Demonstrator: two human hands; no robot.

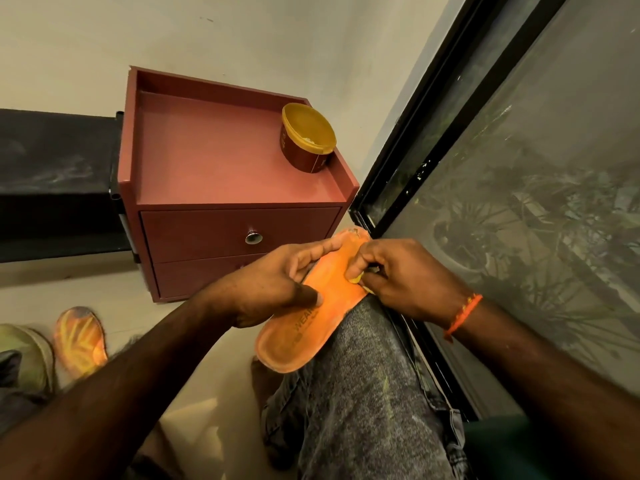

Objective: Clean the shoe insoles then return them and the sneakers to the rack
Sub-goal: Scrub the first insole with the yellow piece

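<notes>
An orange insole (304, 334) rests across my knee, printed side up. My left hand (273, 282) grips its middle from the left, thumb on top. My right hand (398, 275) pinches a small yellow pad (356, 279) against the insole's front part. A second orange insole (79, 341) lies on the floor at the lower left, beside a pale sneaker (24, 351) that the frame edge cuts off.
A red-brown drawer cabinet (221, 188) stands ahead against the wall, with an open yellow-rimmed tub (306, 142) on its top. A dark rack or bench (55, 185) stands left of it. A black-framed glass door (485, 168) runs along my right.
</notes>
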